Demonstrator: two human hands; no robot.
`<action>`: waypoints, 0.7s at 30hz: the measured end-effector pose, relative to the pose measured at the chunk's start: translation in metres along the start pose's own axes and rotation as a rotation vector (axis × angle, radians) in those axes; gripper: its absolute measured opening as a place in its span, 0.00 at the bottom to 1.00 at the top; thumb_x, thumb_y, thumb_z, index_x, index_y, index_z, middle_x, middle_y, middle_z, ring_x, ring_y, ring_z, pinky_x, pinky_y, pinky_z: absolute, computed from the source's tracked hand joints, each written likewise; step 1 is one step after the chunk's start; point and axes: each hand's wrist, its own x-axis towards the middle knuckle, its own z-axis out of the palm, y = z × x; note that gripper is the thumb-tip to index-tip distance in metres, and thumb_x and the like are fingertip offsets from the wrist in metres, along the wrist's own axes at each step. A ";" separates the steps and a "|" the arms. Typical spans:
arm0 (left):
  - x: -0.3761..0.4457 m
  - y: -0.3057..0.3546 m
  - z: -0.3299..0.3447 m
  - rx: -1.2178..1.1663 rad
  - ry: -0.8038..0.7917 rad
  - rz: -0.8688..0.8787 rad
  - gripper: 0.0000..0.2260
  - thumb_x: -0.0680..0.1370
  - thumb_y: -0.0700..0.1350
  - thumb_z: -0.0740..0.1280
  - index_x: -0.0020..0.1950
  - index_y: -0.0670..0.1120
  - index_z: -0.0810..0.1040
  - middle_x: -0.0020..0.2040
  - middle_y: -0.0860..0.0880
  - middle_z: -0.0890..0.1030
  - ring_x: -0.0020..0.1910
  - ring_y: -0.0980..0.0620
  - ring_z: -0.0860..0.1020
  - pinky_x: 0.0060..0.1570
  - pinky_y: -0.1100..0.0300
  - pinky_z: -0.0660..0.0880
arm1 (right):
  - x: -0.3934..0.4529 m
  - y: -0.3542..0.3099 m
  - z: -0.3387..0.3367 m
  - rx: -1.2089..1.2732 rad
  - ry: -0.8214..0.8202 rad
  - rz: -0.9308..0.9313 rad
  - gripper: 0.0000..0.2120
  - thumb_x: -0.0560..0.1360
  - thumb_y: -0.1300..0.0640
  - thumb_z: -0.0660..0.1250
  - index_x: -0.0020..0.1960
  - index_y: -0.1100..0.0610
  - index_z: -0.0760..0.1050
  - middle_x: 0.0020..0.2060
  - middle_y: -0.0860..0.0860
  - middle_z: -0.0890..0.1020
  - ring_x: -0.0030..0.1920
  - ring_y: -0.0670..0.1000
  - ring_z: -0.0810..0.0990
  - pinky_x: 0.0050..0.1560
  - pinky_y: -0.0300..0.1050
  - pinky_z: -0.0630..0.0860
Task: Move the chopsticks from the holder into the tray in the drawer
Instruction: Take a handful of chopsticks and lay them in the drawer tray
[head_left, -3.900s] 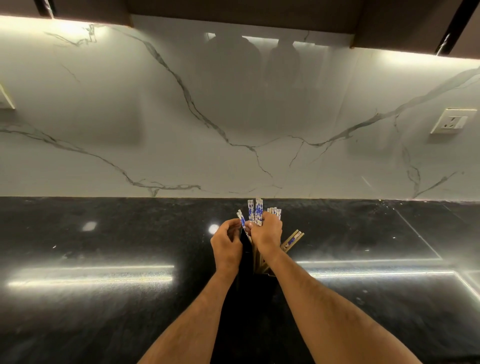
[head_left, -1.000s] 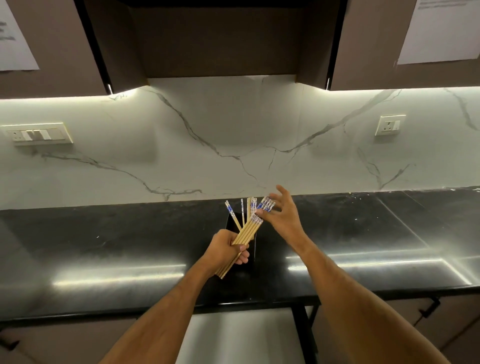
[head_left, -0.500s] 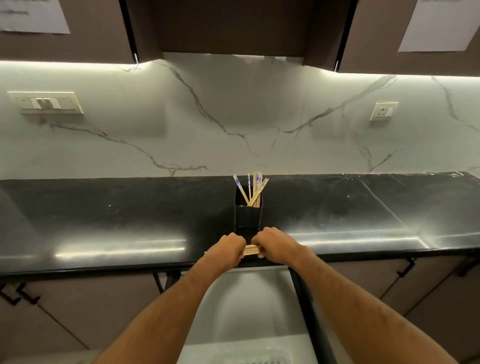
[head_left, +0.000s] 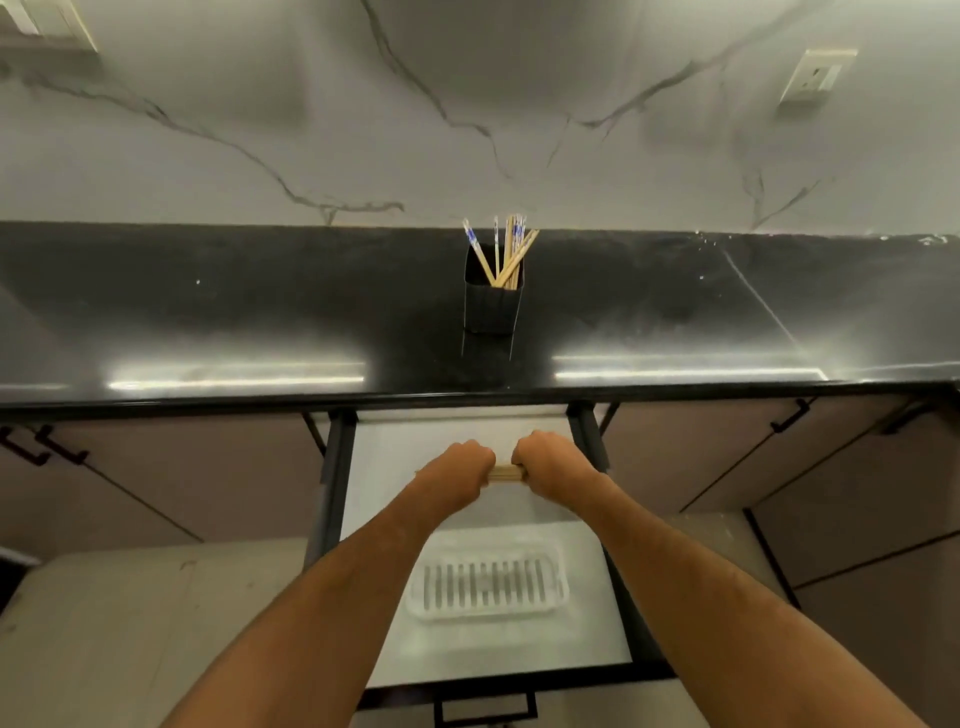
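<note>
Both hands, left (head_left: 460, 475) and right (head_left: 553, 467), have dropped from the counter's front edge to grip one bundle (head_left: 505, 473) level over the open drawer (head_left: 374, 525), behind the tray (head_left: 488, 584), while several chopsticks (head_left: 501, 254) remain in the holder (head_left: 492, 306), so more trips seem needed.

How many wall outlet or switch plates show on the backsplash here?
2: one outlet plate at upper right on the marble backsplash, and one plate cut off at the upper left corner. Others may lie outside the frame.
</note>
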 end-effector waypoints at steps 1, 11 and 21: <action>-0.002 0.001 0.010 -0.014 -0.022 -0.003 0.02 0.80 0.39 0.66 0.51 0.43 0.78 0.49 0.43 0.79 0.47 0.45 0.80 0.51 0.51 0.80 | -0.003 0.001 0.010 -0.008 -0.013 0.004 0.05 0.78 0.60 0.67 0.48 0.57 0.82 0.38 0.52 0.78 0.39 0.53 0.78 0.43 0.45 0.76; -0.037 0.004 0.107 -0.090 -0.107 -0.156 0.12 0.78 0.32 0.59 0.50 0.44 0.80 0.49 0.44 0.81 0.42 0.46 0.79 0.40 0.54 0.77 | -0.023 0.009 0.118 0.043 -0.173 0.020 0.05 0.78 0.63 0.67 0.49 0.57 0.82 0.39 0.53 0.82 0.39 0.54 0.82 0.45 0.46 0.81; -0.046 -0.014 0.152 -0.236 -0.145 -0.285 0.11 0.79 0.34 0.59 0.46 0.44 0.79 0.47 0.43 0.82 0.45 0.44 0.82 0.41 0.56 0.76 | -0.011 -0.004 0.157 0.016 -0.229 -0.074 0.11 0.74 0.71 0.64 0.48 0.59 0.81 0.42 0.56 0.82 0.37 0.56 0.78 0.41 0.48 0.77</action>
